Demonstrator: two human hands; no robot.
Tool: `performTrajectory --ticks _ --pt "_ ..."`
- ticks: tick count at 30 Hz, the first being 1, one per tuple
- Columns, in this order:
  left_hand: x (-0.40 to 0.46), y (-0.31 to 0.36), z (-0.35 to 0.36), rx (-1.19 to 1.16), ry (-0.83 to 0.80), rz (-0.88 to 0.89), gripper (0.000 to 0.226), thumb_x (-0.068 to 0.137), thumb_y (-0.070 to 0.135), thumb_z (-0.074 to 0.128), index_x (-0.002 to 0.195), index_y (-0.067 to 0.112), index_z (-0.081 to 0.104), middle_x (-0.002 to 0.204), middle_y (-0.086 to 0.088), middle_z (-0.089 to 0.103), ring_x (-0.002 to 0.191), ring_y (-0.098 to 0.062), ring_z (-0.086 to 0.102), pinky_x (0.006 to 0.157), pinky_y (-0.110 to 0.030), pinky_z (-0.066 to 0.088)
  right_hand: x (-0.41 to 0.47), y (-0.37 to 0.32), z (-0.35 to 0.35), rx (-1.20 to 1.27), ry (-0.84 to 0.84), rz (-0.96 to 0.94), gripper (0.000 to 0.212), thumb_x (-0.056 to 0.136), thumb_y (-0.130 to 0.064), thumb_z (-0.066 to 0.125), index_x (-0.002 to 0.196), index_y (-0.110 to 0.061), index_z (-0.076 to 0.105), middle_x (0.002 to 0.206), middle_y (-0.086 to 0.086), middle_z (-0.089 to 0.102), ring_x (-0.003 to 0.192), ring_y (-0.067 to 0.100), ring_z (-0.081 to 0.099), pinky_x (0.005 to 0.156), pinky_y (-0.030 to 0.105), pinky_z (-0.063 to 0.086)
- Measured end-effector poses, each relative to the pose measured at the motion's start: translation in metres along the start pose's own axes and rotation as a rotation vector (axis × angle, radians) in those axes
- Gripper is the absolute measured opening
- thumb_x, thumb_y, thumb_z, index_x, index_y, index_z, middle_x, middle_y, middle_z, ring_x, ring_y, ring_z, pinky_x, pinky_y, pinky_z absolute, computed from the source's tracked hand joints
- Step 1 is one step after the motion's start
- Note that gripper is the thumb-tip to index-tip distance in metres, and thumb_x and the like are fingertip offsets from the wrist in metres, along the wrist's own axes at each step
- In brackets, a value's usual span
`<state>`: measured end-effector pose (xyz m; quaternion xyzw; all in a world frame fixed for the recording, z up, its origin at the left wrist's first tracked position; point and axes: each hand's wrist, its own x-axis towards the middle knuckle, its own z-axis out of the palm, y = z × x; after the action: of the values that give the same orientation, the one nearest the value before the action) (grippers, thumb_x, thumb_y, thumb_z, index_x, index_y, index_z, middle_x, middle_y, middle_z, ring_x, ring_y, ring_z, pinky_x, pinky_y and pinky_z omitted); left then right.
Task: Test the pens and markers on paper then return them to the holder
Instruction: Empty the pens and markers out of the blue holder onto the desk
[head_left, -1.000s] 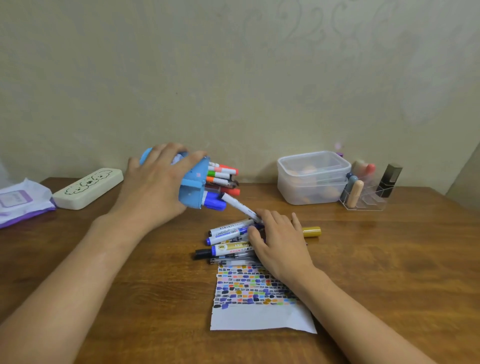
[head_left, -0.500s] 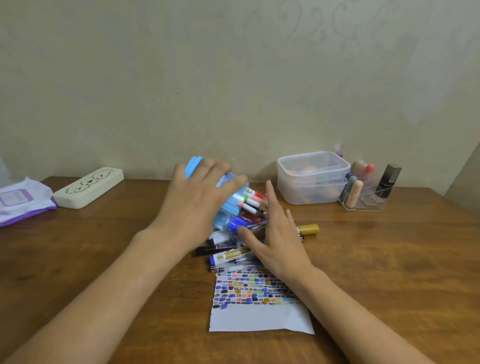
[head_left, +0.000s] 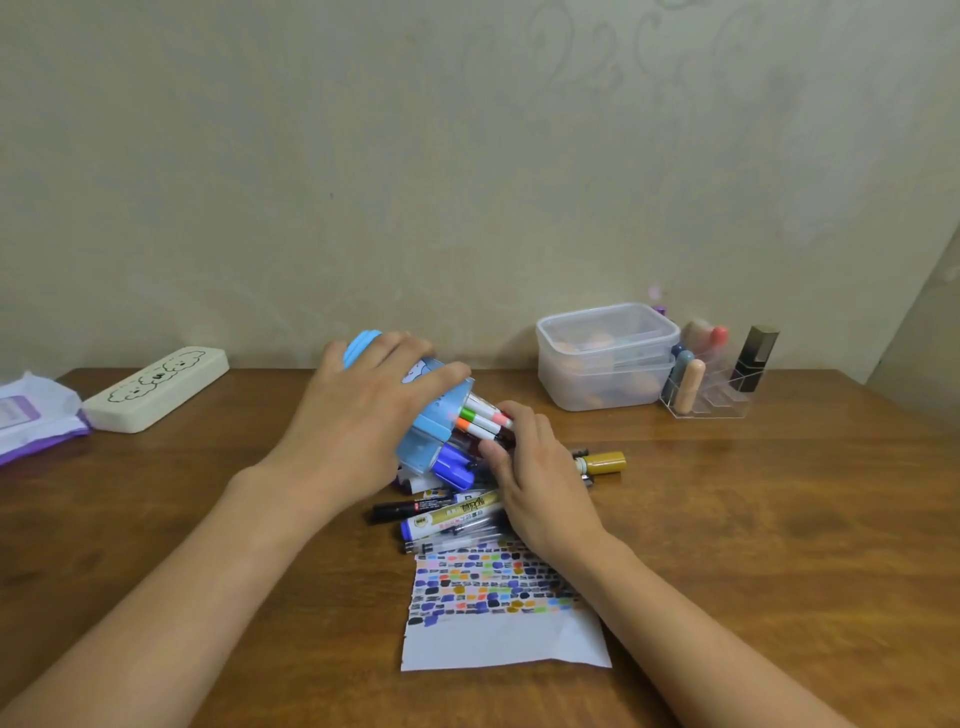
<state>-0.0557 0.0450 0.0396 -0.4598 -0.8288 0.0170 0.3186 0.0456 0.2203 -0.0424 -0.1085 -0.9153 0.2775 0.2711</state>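
The left hand (head_left: 358, 421) grips the blue holder (head_left: 434, 431), tipped on its side near the middle of the counter (head_left: 779, 519), mouth toward the right. Markers (head_left: 480, 418) stick out of the mouth. The right hand (head_left: 540, 478) lies with its fingers curled at those marker ends; whether it pinches one I cannot tell. Loose pens (head_left: 441, 512) lie in a heap just under both hands, a yellow-capped one (head_left: 602, 462) to the right. The paper (head_left: 498, 639), covered with colour swatches, lies just nearer, toward the front edge.

Bare wood stretches to the right and front left. Along the back edge, by the plain wall (head_left: 467, 156): a cream case (head_left: 156, 389) and a wipes pack (head_left: 31, 415) at the left, a clear box (head_left: 605, 358) and an acrylic organiser (head_left: 711, 395) at the right.
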Motion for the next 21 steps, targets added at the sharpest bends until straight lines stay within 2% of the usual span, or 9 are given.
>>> performTrajectory --ticks 3,6,7,10,12,14,17,19,21 --pt "0.001 -0.005 -0.001 0.019 -0.012 0.012 0.098 0.051 0.021 0.088 0.137 0.041 0.045 0.132 0.004 0.051 0.126 -0.023 0.047 0.084 -0.045 0.039 0.0 0.0 0.0 -0.019 -0.013 -0.005 0.037 0.105 -0.043 0.044 0.138 -0.027 0.04 0.125 -0.003 0.056 0.11 0.017 0.056 0.094 0.04 0.048" --pt "0.001 -0.014 -0.003 0.021 -0.007 0.008 0.098 0.051 0.022 0.088 0.136 0.042 0.045 0.13 0.005 0.051 0.124 -0.022 0.047 0.082 -0.043 0.037 0.001 0.001 -0.001 -0.027 -0.005 -0.01 0.028 0.106 -0.041 0.043 0.129 -0.025 0.047 0.113 -0.004 0.06 0.102 0.02 0.059 0.086 0.039 0.047" --pt "0.0 -0.017 -0.003 0.024 -0.013 0.013 0.098 0.051 0.024 0.088 0.137 0.043 0.045 0.13 0.005 0.051 0.123 -0.022 0.047 0.082 -0.043 0.037 0.001 0.001 -0.001 -0.031 -0.014 -0.009 0.029 0.105 -0.043 0.043 0.129 -0.026 0.048 0.112 -0.004 0.062 0.103 0.019 0.059 0.087 0.039 0.047" --pt "-0.001 -0.021 -0.001 -0.001 -0.039 0.036 0.101 0.052 0.035 0.089 0.142 0.043 0.042 0.132 0.003 0.05 0.124 -0.022 0.047 0.083 -0.042 0.038 0.0 -0.002 -0.003 -0.062 -0.056 -0.032 0.04 0.104 -0.047 0.043 0.142 -0.033 0.039 0.126 -0.009 0.063 0.114 0.012 0.057 0.101 0.037 0.044" --pt "-0.002 -0.021 -0.001 -0.034 -0.058 0.048 0.103 0.053 0.044 0.088 0.144 0.042 0.04 0.134 0.0 0.047 0.124 -0.023 0.046 0.086 -0.041 0.041 0.0 -0.003 -0.004 -0.075 -0.075 -0.063 0.039 0.105 -0.044 0.043 0.142 -0.036 0.039 0.126 -0.01 0.062 0.114 0.011 0.056 0.102 0.035 0.043" --pt "-0.004 -0.023 -0.004 -0.122 -0.06 -0.003 0.105 0.054 0.049 0.088 0.146 0.037 0.038 0.139 -0.004 0.038 0.127 -0.025 0.039 0.089 -0.041 0.045 0.0 -0.003 -0.006 -0.063 -0.098 -0.062 0.035 0.105 -0.041 0.045 0.14 -0.035 0.042 0.123 -0.011 0.062 0.111 0.01 0.056 0.098 0.032 0.042" --pt "-0.011 -0.027 -0.008 -0.303 -0.035 -0.149 0.107 0.055 0.043 0.09 0.146 0.025 0.037 0.149 -0.006 0.022 0.137 -0.024 0.024 0.099 -0.043 0.048 0.001 -0.004 -0.007 -0.037 -0.106 -0.071 0.032 0.105 -0.037 0.046 0.137 -0.033 0.045 0.119 -0.013 0.061 0.106 0.006 0.054 0.094 0.028 0.039" --pt "-0.018 -0.028 -0.006 -0.431 -0.063 -0.216 0.106 0.055 0.036 0.092 0.146 0.029 0.037 0.155 0.001 0.017 0.142 -0.016 0.022 0.107 -0.037 0.04 0.001 -0.005 -0.007 -0.038 -0.114 -0.081 0.032 0.105 -0.036 0.047 0.137 -0.032 0.045 0.118 -0.013 0.061 0.107 0.005 0.054 0.097 0.027 0.039" --pt "-0.027 -0.031 -0.002 -0.634 -0.064 -0.286 0.099 0.054 0.026 0.094 0.137 0.043 0.041 0.151 0.012 0.032 0.136 -0.007 0.036 0.101 -0.024 0.041 0.001 -0.006 -0.008 -0.047 -0.131 -0.078 0.034 0.105 -0.037 0.046 0.139 -0.032 0.045 0.121 -0.013 0.061 0.111 0.005 0.053 0.102 0.027 0.039"
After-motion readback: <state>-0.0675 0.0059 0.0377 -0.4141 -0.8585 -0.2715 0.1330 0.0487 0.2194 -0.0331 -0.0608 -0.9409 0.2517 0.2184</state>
